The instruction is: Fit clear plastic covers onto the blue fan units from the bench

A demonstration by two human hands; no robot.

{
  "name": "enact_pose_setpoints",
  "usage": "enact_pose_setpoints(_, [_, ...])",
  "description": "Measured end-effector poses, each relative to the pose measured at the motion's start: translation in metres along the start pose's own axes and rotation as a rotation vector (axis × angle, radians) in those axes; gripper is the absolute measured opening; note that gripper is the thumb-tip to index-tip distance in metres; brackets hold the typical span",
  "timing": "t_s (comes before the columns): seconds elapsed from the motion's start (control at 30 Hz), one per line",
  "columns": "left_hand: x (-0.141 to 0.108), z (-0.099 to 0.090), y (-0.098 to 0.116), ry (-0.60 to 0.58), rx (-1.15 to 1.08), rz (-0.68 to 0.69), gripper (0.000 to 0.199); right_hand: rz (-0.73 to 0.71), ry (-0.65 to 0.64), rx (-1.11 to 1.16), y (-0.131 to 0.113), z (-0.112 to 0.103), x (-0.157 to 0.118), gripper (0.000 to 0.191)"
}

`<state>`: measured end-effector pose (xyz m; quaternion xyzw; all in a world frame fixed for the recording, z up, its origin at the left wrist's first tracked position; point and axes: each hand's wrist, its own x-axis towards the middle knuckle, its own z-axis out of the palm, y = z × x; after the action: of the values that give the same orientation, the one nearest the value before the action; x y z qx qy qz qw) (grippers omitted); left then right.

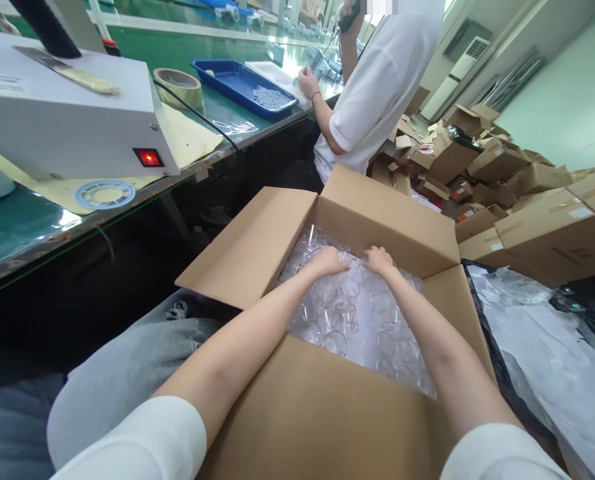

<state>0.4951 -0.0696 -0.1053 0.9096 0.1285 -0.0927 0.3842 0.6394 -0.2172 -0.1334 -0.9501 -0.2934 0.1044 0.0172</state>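
Observation:
An open cardboard box stands in front of me with its flaps folded out. Inside lie many clear, round, cup-like plastic pieces, with a whitish, see-through layer among them. My left hand reaches in at the far part of the box, its fingers bent down on the clear material. A short way to its right, my right hand is in the same heap near the back wall, fingers curled. What either hand's fingertips grip is too blurred to make out.
A green workbench on the left carries a white machine with a lit red switch, tape rolls and a blue tray of small pieces. A co-worker in a white shirt sits beyond. Cardboard boxes are piled at right.

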Motion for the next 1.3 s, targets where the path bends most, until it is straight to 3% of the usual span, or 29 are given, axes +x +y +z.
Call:
enact_pose_setpoints(0.23, [0.007,0.000,-0.005,0.049,0.046,-0.015,0.029,0.019,-0.184,-0.267,0.019,0.010,0.020,0.026])
enact_pose_setpoints(0.37, [0.005,0.002,-0.005,0.012,0.039,0.051,0.028,-0.018,-0.237,-0.321,0.026,0.016,0.008,0.029])
enact_pose_setpoints(0.5, [-0.001,0.003,-0.003,-0.028,0.037,0.105,0.028,-0.059,-0.184,-0.323,0.027,0.022,-0.010,0.027])
enact_pose_setpoints(0.73, [-0.004,0.005,-0.003,0.032,0.023,0.125,0.031,-0.123,-0.003,-0.102,0.011,0.012,-0.006,0.024])
enact_pose_setpoints(0.9, [0.001,0.007,0.002,0.105,-0.050,0.184,0.043,-0.290,0.026,0.189,-0.002,-0.010,-0.010,0.021])
enact_pose_setpoints(1.0, [0.004,0.007,0.006,0.132,-0.092,0.182,0.031,-0.339,0.029,0.317,0.004,-0.025,-0.019,0.024])
enact_pose_setpoints(1.07, [0.006,0.005,0.007,0.172,-0.116,0.147,0.026,-0.295,0.034,0.316,0.014,-0.028,-0.026,0.026])
enact_pose_setpoints(1.17, [0.007,0.003,0.007,0.250,-0.164,0.098,0.026,-0.165,-0.027,0.162,0.027,-0.016,-0.039,0.027])
enact_pose_setpoints(1.3, [0.008,0.001,0.007,0.280,-0.262,0.051,0.027,-0.033,-0.171,-0.119,0.030,0.023,-0.061,0.027])
